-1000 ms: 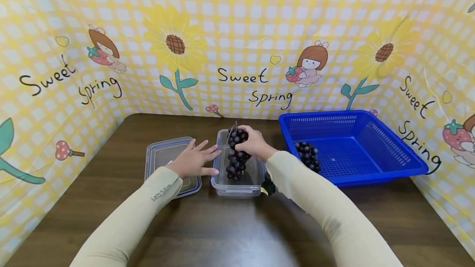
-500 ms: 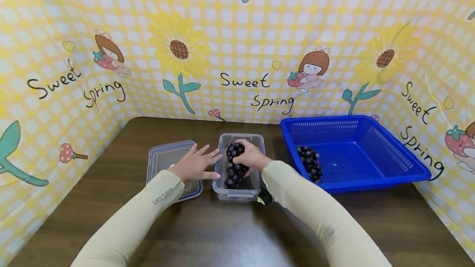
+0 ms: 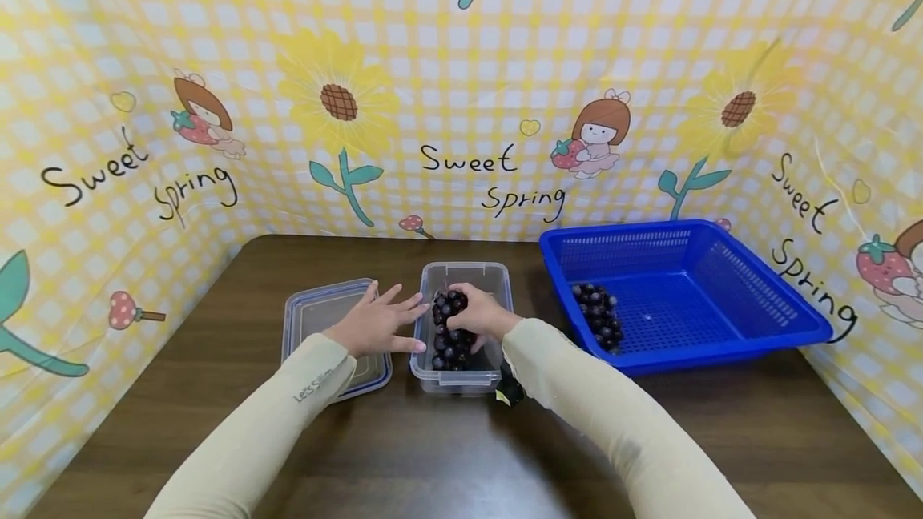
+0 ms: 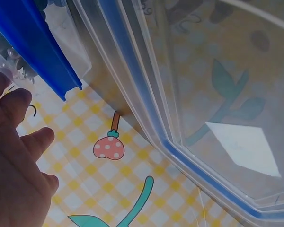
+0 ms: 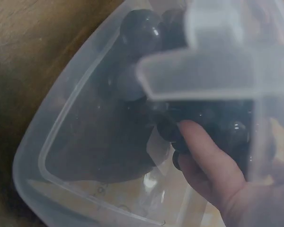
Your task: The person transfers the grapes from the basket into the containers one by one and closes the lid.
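A clear plastic container [image 3: 497, 279] stands mid-table, and a bunch of dark grapes [image 3: 445, 335] lies inside it. My right hand [image 3: 477, 315] reaches into the container and grips the bunch from above. In the right wrist view a finger [image 5: 203, 156] curls against the grapes [image 5: 141, 29] behind the container's clear wall [image 5: 61, 132]. My left hand [image 3: 378, 320] lies flat with straight fingers on the clear blue-edged lid [image 3: 313, 309], its fingertips touching the container's left wall. The left wrist view shows the lid [image 4: 213, 94] up close and my fingers [image 4: 23, 142] beside it.
A blue slotted basket [image 3: 721, 295] stands right of the container with another grape bunch [image 3: 597, 315] in its near left corner. A yellow patterned backdrop [image 3: 461, 102] walls three sides of the brown table [image 3: 447, 455]. A small dark object [image 3: 509, 392] lies by the container's near right corner.
My right hand has lowered the grape bunch from above the container's rim down into it. The left hand stayed on the lid.
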{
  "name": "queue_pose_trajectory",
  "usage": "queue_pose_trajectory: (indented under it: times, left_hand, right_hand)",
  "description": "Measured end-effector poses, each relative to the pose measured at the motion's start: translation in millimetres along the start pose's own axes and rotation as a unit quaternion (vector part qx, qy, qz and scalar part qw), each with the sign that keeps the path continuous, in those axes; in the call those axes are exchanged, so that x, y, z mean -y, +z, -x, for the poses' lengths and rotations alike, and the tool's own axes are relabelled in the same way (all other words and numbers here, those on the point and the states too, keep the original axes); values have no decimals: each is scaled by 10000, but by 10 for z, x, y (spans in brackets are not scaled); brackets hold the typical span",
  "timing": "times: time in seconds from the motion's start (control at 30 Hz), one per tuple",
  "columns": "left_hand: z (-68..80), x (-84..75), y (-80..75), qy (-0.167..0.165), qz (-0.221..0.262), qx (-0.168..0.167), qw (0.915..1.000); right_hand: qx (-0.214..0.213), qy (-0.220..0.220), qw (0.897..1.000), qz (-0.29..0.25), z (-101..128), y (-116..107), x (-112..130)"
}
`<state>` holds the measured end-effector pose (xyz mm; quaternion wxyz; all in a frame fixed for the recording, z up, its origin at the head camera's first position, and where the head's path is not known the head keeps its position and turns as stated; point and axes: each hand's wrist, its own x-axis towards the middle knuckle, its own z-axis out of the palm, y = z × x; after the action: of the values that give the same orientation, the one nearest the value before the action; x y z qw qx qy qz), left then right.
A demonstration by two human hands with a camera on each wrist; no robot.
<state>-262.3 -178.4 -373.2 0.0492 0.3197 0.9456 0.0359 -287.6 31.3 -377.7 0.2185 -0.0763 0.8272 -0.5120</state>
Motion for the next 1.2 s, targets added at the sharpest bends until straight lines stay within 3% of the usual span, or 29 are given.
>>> queue_pose_trajectory:
  times: [0.2, 0.5, 0.67, 0.83, 0.97, 1.2]
  left_hand:
    - [3, -1, 5, -28, 53, 61, 10000]
    - [-10, 1, 6, -23, 128, 137, 9998]
    - [-7, -29, -34, -110, 75, 214, 9997]
    - [-10, -34, -28, -168, 136, 232, 9995]
    - [-9, -40, -1, -116, 236, 199, 9995]
    - [4, -7, 12, -45, 243, 82, 9997]
  right_hand:
    - [380, 287, 9988, -78, -24, -25, 7]
    - [928, 679, 9907, 727, 71, -242, 241]
    - [1592, 461, 9823, 867, 153, -591, 407]
    - [2213, 100, 9683, 1158, 283, -990, 428]
    - [2395, 103, 9599, 1453, 451, -1318, 333]
    - [2300, 285, 9648, 1246, 759, -1965, 81]
